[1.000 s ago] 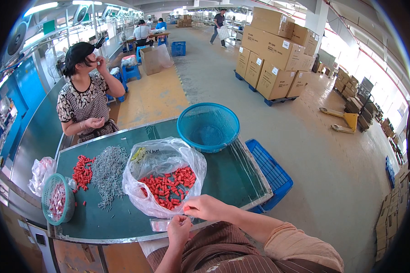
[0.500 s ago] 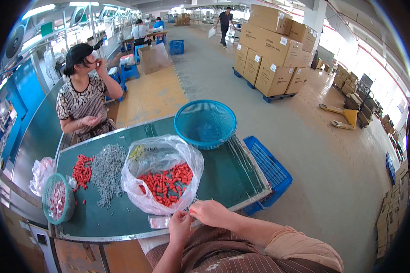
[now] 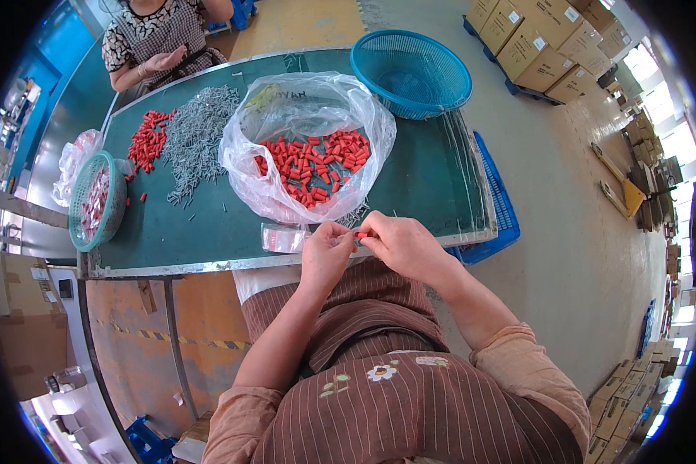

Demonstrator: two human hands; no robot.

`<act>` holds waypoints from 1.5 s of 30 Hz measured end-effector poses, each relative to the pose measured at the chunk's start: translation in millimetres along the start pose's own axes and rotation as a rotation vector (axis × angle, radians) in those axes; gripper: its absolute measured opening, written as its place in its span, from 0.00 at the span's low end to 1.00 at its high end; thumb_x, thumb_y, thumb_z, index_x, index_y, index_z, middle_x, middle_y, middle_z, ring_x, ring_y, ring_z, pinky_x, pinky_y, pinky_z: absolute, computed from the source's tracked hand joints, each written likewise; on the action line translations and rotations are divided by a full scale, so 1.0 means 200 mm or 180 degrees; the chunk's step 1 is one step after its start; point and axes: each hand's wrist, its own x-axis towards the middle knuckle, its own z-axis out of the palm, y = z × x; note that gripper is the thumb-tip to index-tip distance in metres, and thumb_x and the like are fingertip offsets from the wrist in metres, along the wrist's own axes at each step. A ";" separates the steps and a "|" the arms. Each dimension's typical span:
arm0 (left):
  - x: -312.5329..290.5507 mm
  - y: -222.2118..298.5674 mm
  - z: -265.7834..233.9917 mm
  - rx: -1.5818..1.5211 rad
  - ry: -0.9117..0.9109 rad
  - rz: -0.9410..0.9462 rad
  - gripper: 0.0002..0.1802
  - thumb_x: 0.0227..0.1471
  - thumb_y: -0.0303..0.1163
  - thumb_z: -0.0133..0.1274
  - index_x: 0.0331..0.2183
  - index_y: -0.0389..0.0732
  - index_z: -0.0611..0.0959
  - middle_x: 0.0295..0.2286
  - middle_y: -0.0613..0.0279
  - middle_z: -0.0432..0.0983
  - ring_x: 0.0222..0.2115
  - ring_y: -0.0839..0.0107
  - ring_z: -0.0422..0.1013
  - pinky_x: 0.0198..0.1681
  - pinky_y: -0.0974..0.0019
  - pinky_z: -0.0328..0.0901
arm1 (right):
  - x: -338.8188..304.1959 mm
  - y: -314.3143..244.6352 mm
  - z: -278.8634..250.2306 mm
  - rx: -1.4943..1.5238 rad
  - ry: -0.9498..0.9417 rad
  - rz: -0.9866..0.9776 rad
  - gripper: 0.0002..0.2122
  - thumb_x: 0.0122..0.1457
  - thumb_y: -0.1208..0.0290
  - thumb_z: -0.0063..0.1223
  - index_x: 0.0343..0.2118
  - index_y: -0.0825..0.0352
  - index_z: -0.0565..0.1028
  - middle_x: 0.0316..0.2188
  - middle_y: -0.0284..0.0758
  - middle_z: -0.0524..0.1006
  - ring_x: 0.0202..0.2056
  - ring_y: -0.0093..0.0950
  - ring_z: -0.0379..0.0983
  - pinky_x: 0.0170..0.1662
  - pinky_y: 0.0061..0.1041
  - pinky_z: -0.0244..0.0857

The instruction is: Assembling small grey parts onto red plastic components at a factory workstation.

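Note:
Both my hands are close together in front of me, just past the table's near edge. My right hand (image 3: 400,241) pinches a small red plastic plug (image 3: 361,234) between thumb and fingertips. Beside it, my left hand (image 3: 325,257) is closed on what looks like a small clear plastic bag (image 3: 336,241), mostly covered by the fingers. A stack of flat clear bags (image 3: 284,238) lies at the table edge, left of my left hand. Beyond my hands stands a large open clear plastic bag (image 3: 243,182) with many red plugs (image 3: 309,166) inside.
On the green table (image 3: 433,178) lie a heap of grey screws (image 3: 201,127) and a red plug pile (image 3: 148,139). A green basket (image 3: 116,197) holds small filled bags. A blue basket (image 3: 411,104) stands far right, a blue crate (image 3: 503,209) beside the table. A person (image 3: 158,46) stands opposite.
My view has tilted down, so the table and my hands appear higher. My hands stay together, with the red plug now showing between them.

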 end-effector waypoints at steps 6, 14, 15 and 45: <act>-0.04 0.03 -0.01 0.0171 -0.0159 -0.0008 0.09 0.51 0.32 0.55 0.31 0.37 0.76 0.20 0.67 0.73 0.13 0.83 0.61 0.15 0.78 0.57 | -0.03 0.04 0.06 -0.0438 0.0064 -0.0405 0.06 0.53 0.71 0.52 0.33 0.64 0.72 0.26 0.41 0.75 0.31 0.42 0.73 0.32 0.39 0.65; -0.02 0.08 -0.01 -0.0666 -0.0512 -0.0547 0.08 0.51 0.30 0.55 0.29 0.37 0.75 0.19 0.67 0.71 0.13 0.84 0.58 0.13 0.78 0.51 | -0.05 0.05 0.01 -0.0590 0.0290 -0.0673 0.04 0.50 0.73 0.53 0.31 0.63 0.75 0.29 0.35 0.71 0.33 0.36 0.70 0.34 0.34 0.66; -0.02 0.09 -0.01 -0.0815 -0.0589 -0.0652 0.07 0.51 0.30 0.55 0.29 0.37 0.75 0.19 0.67 0.70 0.13 0.85 0.57 0.13 0.78 0.49 | -0.05 0.07 0.02 -0.0684 0.0366 -0.0714 0.04 0.50 0.74 0.53 0.29 0.63 0.75 0.29 0.35 0.70 0.33 0.35 0.70 0.33 0.33 0.66; -0.10 0.12 0.02 0.0347 -0.0740 0.0534 0.07 0.51 0.29 0.56 0.31 0.35 0.81 0.23 0.66 0.78 0.24 0.84 0.69 0.29 0.77 0.64 | -0.09 0.12 -0.01 0.2014 -0.0091 0.0355 0.04 0.53 0.79 0.54 0.32 0.70 0.77 0.30 0.31 0.72 0.32 0.21 0.71 0.37 0.20 0.65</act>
